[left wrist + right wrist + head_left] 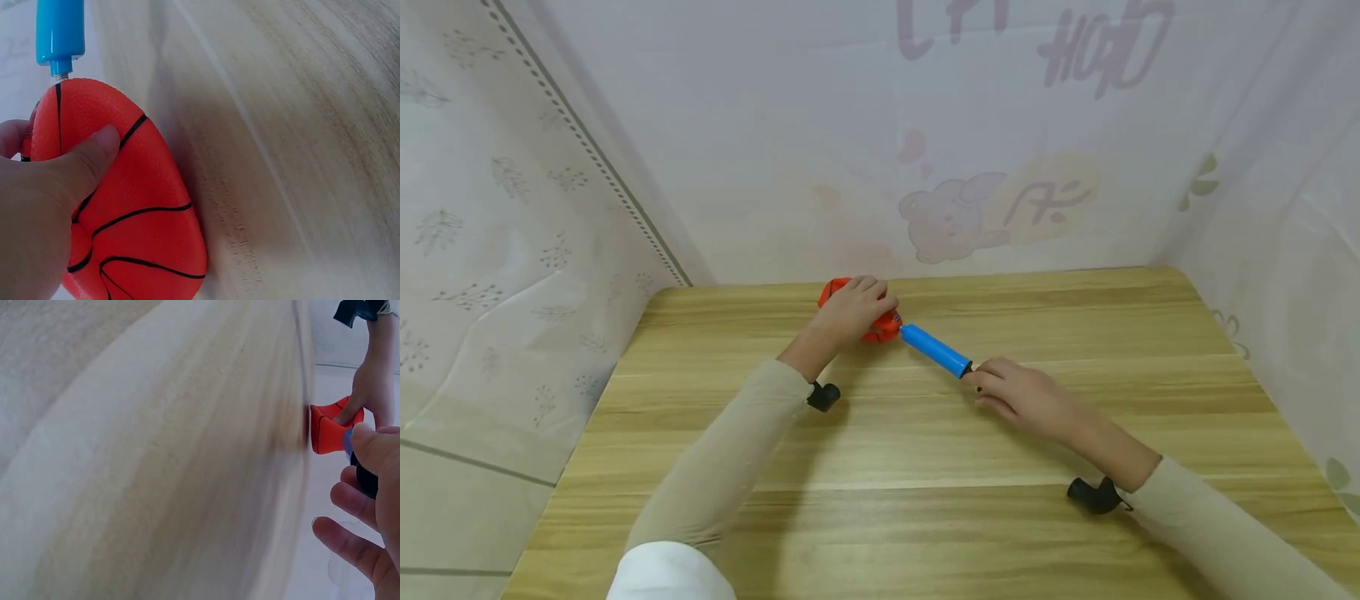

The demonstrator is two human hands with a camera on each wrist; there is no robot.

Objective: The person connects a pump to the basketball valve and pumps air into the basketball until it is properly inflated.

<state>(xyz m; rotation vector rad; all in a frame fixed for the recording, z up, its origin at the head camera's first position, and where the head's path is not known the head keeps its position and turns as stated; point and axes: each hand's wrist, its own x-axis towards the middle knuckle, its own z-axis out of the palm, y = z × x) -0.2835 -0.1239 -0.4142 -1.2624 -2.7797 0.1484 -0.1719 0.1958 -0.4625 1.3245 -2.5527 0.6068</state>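
A limp, partly collapsed orange-red ball (150, 237) with black lines like a basketball's lies at the back of the table, left of centre. My left hand (852, 312) grips it, the thumb pressed into its caved-in side in the left wrist view. A blue hand pump (936, 350) points at the ball, and its thin metal needle (60, 78) meets the ball's edge. At the pump's other end my right hand (1026, 398) holds the black handle (366, 481) with thumb and fingers. In the right wrist view, two lower fingers stand away from the handle.
The wooden table (910, 533) reaches back to a pale printed cloth wall (775, 167), with similar cloth on both sides. Black wrist cameras (824, 397) hang under both forearms, close above the tabletop.
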